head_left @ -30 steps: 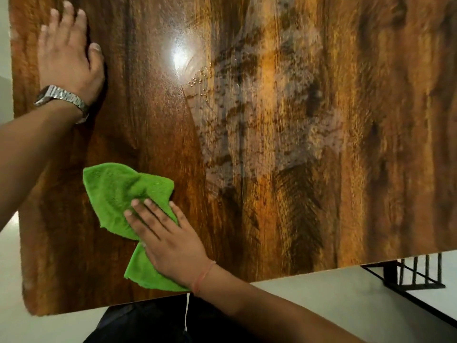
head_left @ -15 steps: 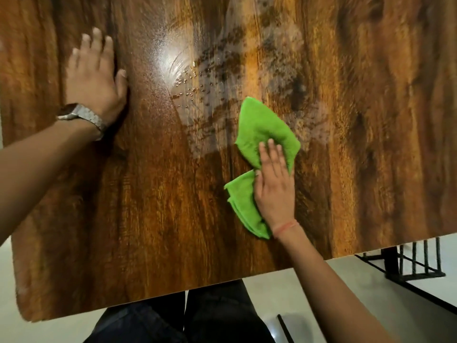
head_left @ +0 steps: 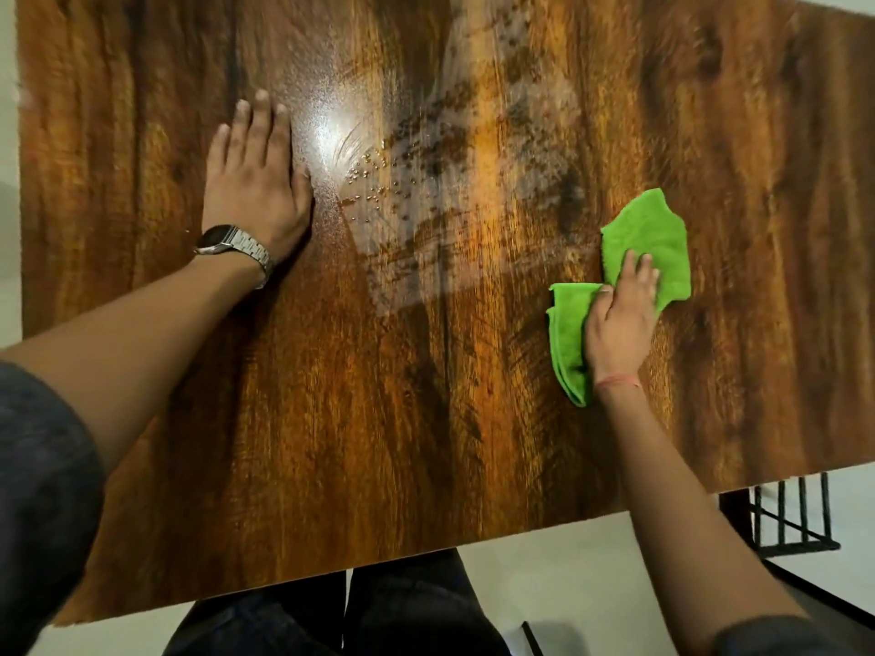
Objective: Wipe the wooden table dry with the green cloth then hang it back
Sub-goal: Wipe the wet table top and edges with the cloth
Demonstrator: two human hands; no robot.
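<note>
Right hand [head_left: 620, 319] flat on green cloth [head_left: 656, 239], right part of wooden surface [head_left: 331, 442]; left hand [head_left: 255, 182] flat on bare wood.

Hidden or unclear: cloth's middle lies under the right palm; far and left edges of the surface cut off; the whole view motion-blurred. Wet patch [head_left: 454, 191], beads and streaks, lies between the hands. Both hands have straight fingers, pressing, gripping nothing. Watch [head_left: 234, 246] on left wrist; black metal rack [head_left: 790, 518] beyond the near-right corner, partly cut off. Change: half a second earlier the cloth sat on the patch's lower right edge; now further right, past it. Left hand unmoved on the wood.
</note>
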